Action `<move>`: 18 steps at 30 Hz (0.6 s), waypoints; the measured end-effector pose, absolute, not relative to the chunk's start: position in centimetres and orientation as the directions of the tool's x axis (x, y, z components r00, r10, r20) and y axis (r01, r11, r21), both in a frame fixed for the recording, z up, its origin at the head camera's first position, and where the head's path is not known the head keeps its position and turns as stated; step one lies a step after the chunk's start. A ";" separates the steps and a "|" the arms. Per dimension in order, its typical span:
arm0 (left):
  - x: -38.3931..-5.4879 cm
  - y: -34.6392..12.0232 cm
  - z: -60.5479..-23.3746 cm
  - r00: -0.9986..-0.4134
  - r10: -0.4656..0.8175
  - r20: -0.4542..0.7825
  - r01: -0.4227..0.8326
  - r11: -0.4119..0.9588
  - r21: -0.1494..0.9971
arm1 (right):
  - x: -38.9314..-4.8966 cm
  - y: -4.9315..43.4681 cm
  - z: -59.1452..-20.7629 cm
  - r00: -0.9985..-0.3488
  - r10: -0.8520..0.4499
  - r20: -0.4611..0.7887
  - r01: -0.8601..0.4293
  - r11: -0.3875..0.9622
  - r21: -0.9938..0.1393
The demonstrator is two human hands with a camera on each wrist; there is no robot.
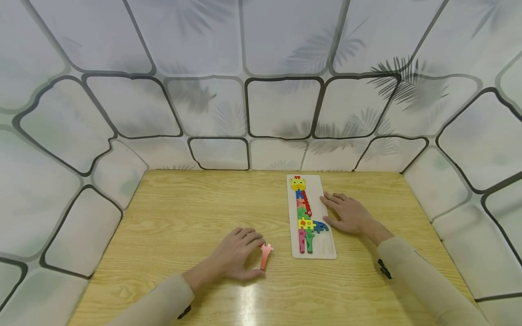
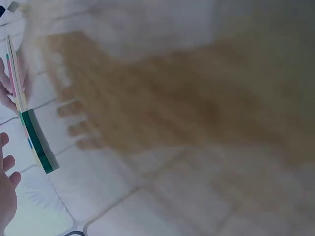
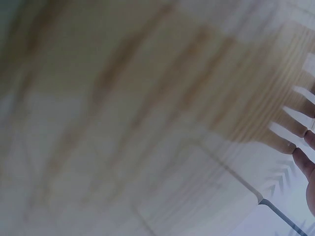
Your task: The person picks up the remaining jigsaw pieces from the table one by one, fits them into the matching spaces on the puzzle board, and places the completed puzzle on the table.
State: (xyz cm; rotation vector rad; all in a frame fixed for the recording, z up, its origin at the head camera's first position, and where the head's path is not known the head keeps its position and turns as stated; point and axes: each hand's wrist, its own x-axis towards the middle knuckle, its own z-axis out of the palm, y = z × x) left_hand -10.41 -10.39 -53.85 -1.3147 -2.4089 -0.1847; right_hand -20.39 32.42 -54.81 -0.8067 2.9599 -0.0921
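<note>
My left hand (image 1: 236,254) is low over the wooden table, left of the puzzle board. It holds a small pinkish-red puzzle piece (image 1: 266,256) lengthwise, fingertips at its forked upper end and thumb at the lower end. A pale giraffe puzzle board (image 1: 326,185) lies to the right, its coloured pieces forming head, neck, body and two legs. Beside the pink leg piece (image 1: 302,241) is a green leg piece (image 1: 309,241); a blue piece (image 1: 320,226) sits right of the yellow body. My right hand (image 1: 347,214) rests with extended fingers at the board's right edge.
The light wooden table (image 1: 183,203) runs back to a pale wall (image 1: 281,108) with a stone-outline and leaf pattern. Similar walls stand at both sides. Both wrist views mostly show blurred reflections, with fingers (image 3: 302,162) at the frame's edge in the right one.
</note>
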 end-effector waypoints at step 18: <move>-12.6 -8.0 -52.1 -0.443 0.789 0.427 0.832 0.538 -0.132 | -20.5 32.4 -54.9 -0.860 -0.508 -0.052 -0.504 0.861 -0.077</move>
